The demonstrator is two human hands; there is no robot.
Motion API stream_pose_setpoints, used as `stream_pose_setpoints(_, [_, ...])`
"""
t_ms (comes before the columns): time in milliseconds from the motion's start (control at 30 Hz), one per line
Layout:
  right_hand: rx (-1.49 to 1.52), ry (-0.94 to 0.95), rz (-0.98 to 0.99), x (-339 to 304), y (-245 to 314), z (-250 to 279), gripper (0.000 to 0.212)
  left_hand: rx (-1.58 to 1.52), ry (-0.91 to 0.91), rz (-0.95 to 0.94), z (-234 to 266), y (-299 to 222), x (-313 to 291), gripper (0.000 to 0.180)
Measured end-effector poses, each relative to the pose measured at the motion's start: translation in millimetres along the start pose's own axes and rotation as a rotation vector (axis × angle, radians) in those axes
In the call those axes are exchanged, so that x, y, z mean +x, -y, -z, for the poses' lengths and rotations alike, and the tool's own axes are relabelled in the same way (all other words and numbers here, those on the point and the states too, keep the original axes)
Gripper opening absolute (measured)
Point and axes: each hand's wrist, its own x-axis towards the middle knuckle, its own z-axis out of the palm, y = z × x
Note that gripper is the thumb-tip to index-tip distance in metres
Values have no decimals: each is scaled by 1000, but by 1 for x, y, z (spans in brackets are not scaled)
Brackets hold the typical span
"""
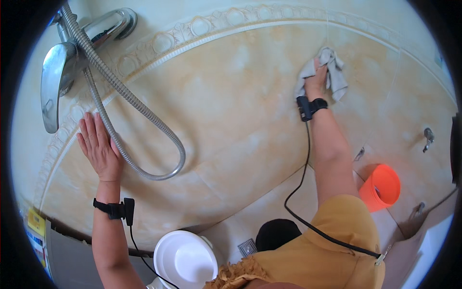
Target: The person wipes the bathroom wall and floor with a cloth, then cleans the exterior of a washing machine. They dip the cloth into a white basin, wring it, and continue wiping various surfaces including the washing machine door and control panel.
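Note:
My right hand (315,83) presses a grey-white cloth (337,79) against the beige tiled wall (240,96), high on the right. The cloth is bunched round the fingers and hides most of them. On the left, my left hand (99,149) lies flat on the wall with its fingers stretched upward and holds nothing. Beside it loops the metal shower hose (156,126), passing close to the fingers. Above that hand is a chrome mixer tap (60,82) with a long lever. Each wrist wears a black strap with a small device and a cable.
A white basin (185,257) stands on the floor below, near a metal floor drain (247,247). An orange bucket (381,188) sits at the right by the wall. Small wall taps (428,139) stick out there. A raised border (202,26) runs across the tiles.

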Motion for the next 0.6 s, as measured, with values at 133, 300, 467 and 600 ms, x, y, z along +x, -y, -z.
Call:
stream_pose_setpoints(133, [-1,85,-129,-85,71,13,67,-9,-46,-19,-3,0,0,64])
stream_pose_setpoints(300, [23,326,-247,-195,191,21,73,-52,-41,-9,-3,1,-1,65])
stream_pose_setpoints(467, [468,778,82,-250,298,23,53,-40,-18,11,-3,4,-4,67])
stream_pose_setpoints(600, [782,1042,677,-208,323,29,35,-42,-47,-30,-4,9,-2,66])
